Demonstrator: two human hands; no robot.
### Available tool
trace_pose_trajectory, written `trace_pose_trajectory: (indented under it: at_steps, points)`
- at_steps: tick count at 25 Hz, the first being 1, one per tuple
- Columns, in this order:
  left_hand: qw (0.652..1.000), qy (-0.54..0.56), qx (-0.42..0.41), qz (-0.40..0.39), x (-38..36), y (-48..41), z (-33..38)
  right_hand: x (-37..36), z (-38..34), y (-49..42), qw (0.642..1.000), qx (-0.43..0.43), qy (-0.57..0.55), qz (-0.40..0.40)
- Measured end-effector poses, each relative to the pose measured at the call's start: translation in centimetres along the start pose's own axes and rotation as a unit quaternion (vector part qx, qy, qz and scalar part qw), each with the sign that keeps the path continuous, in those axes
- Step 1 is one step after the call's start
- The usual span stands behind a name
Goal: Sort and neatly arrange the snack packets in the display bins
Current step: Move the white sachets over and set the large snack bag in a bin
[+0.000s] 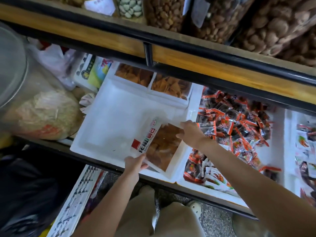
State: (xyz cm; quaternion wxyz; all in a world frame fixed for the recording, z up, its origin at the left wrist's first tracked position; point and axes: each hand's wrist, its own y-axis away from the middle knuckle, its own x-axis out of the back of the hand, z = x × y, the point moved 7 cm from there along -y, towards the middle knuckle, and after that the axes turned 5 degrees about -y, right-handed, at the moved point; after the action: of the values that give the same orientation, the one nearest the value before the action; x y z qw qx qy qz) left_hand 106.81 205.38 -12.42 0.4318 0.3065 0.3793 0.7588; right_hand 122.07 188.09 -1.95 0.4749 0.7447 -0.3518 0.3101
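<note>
In the white foam bin (106, 117), one clear packet (162, 146) of orange-brown chips with a white label strip lies slanted at the near right corner. Two similar packets (135, 75) lie side by side at its far wall.

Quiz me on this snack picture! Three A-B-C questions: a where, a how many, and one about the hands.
1. The small red-and-black packets lie where from the white foam bin? A right B left C inside
2. Big orange packets in that bin? A one B three C six
3. Which hands hold the near packet? A both B one C neither
A: they lie past its right wall. B: two at the far side plus the near one. A: left hand pinches its corner, right hand grips its edge.
</note>
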Motion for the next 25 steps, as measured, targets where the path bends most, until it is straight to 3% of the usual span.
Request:
trace_pose_trajectory:
  at_steps: [2, 4, 6, 8, 12, 15, 18, 22, 25]
  points:
    - [0.997, 0.07, 0.024, -0.007, -0.2, 0.8, 0.0, 0.7, 0.6, 0.0, 0.998, -0.016, -0.038, 0.054]
    - [0.998, 0.058, 0.009, -0.021, -0.4, 1.9, 0.8, 1.4, 1.4, 0.1, 0.995, -0.037, -0.063, 0.07]
    - [0.999, 0.005, -0.036, -0.017, 0.0, 2.2, 2.9, 2.1, 2.1, 0.5, 0.993, -0.051, -0.083, 0.07]
    - [0.989, -0.096, -0.107, 0.035, 1.7, 1.6, 6.4, 2.1, 2.1, 1.0, 0.989, -0.052, -0.113, 0.074]
    - [0.916, -0.263, -0.269, 0.14, 6.5, 0.9, 14.2, -1.5, -0.8, 0.9, 0.965, -0.067, -0.243, 0.075]
    - [0.877, -0.294, -0.326, 0.195, 10.5, -0.5, 17.6, -6.5, -5.0, -0.4, 0.939, -0.078, -0.328, 0.07]
    - [0.876, -0.279, -0.316, 0.234, 13.8, -3.1, 18.2, -11.1, -8.6, -1.6, 0.924, -0.09, -0.368, 0.047]
    - [0.899, -0.281, -0.268, 0.203, 15.7, -5.5, 14.4, -14.3, -10.0, -3.7, 0.946, -0.106, -0.304, -0.038]
    - [0.896, -0.296, -0.264, 0.202, 16.3, -5.1, 11.6, -13.0, -10.2, -5.6, 0.957, -0.103, -0.266, -0.045]
